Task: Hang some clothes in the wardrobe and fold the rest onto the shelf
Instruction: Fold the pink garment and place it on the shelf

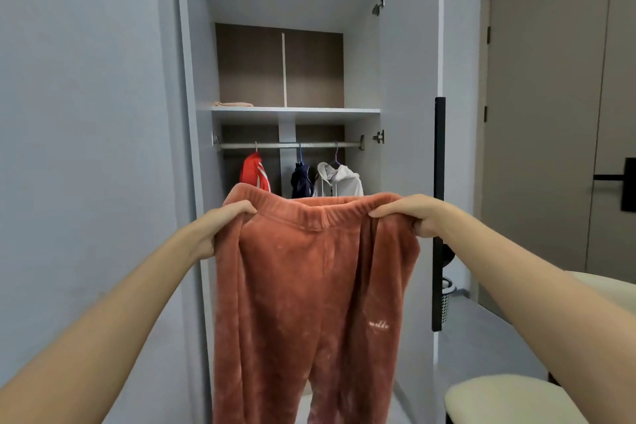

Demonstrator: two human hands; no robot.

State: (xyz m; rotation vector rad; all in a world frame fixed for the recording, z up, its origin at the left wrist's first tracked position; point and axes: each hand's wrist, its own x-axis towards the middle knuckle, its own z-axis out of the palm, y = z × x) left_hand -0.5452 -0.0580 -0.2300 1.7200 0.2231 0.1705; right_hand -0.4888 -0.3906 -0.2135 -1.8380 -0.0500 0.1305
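Note:
I hold up rust-pink fleece trousers (309, 286) by the waistband in front of the open wardrobe. My left hand (220, 227) grips the left end of the waistband and my right hand (409, 215) grips the right end; the legs hang straight down. Behind them the rail (289, 145) carries a red jacket (254, 172), a dark navy garment (301, 181) and a white hooded jacket (339, 179) on hangers. Above the rail, the white shelf (296, 111) bears a folded beige garment (232, 104) at its left end.
The wardrobe's right door (409, 96) stands open with a long black handle (438, 213). A cream stool (509, 399) is at the lower right, a mesh bin (447, 299) behind the door, and a taupe room door (550, 113) on the right. A grey wall fills the left.

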